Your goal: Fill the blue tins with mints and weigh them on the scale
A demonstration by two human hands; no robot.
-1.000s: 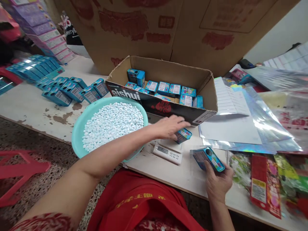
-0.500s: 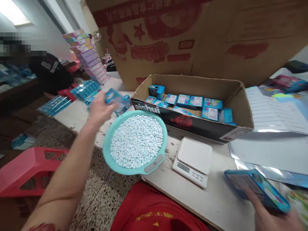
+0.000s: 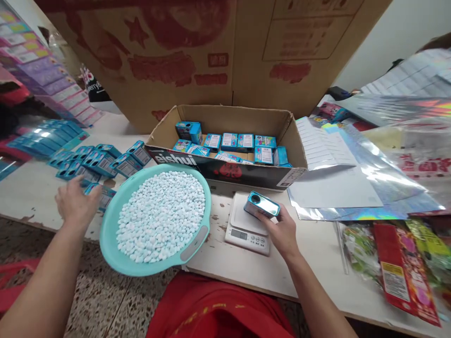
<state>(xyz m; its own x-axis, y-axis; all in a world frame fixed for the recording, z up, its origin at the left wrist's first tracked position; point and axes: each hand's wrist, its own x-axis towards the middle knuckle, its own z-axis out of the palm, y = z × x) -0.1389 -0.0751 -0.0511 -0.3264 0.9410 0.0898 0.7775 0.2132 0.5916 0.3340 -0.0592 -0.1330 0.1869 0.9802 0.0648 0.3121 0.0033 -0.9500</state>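
My right hand (image 3: 282, 230) holds a small blue tin (image 3: 262, 205) on its side over the white platform of a small digital scale (image 3: 248, 225). My left hand (image 3: 75, 204) lies palm down on the table left of the bowl, fingers apart, its fingertips against a small blue box (image 3: 103, 195) at the end of a row of blue boxes (image 3: 105, 159). Between my hands a teal bowl (image 3: 197, 237) full of pale blue-white candies (image 3: 162, 213) overhangs the table's front edge. Behind it, an open cardboard box (image 3: 225, 171) holds several more blue boxes.
A huge printed carton (image 3: 211, 56) stands behind the open box. Holographic bags and white sheets (image 3: 369, 178) cover the right side, with candy packets (image 3: 398, 263) at the near right. Purple boxes (image 3: 52, 89) are stacked at the far left.
My left hand took a blue box from the scale, swung it left over the bowl and set it by the row. My right hand brought its tin onto the scale.
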